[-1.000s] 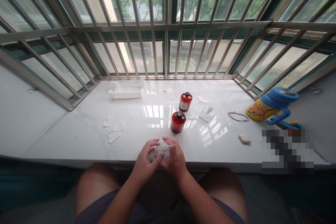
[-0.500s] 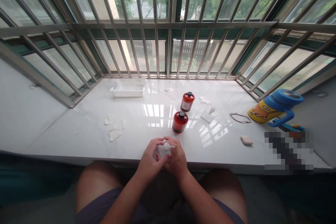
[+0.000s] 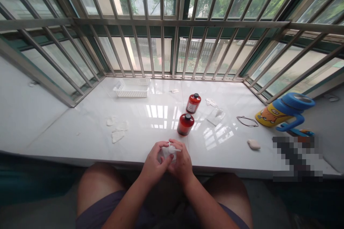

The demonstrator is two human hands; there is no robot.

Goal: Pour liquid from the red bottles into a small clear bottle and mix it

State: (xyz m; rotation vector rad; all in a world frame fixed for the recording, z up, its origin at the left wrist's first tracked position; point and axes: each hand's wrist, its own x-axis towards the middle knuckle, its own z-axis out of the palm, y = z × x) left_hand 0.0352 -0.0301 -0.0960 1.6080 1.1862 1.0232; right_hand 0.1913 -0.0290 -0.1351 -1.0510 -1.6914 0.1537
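Both my hands hold a small translucent plastic pump dispenser (image 3: 168,151) above the front edge of the white sill, its thin spout pointing right. My left hand (image 3: 156,161) wraps its left side and my right hand (image 3: 182,161) its right side, so fingers hide most of it. Two amber bottles with black caps stand just beyond my hands: the nearer one (image 3: 185,124) and the farther one (image 3: 193,103), which has a white label. Neither hand touches them.
The white sill (image 3: 80,132) runs along barred windows (image 3: 161,50). On it lie a white plastic basket (image 3: 131,88), tissue scraps (image 3: 117,136), a clear plastic bag (image 3: 215,116), a thin wire loop (image 3: 247,121), a white lump (image 3: 254,144) and a yellow cup with blue lid (image 3: 282,111).
My hands have closed in around the dispenser, hiding more of it, and its spout now shows to the right. The whole scene has shifted slightly in view as my head moved.
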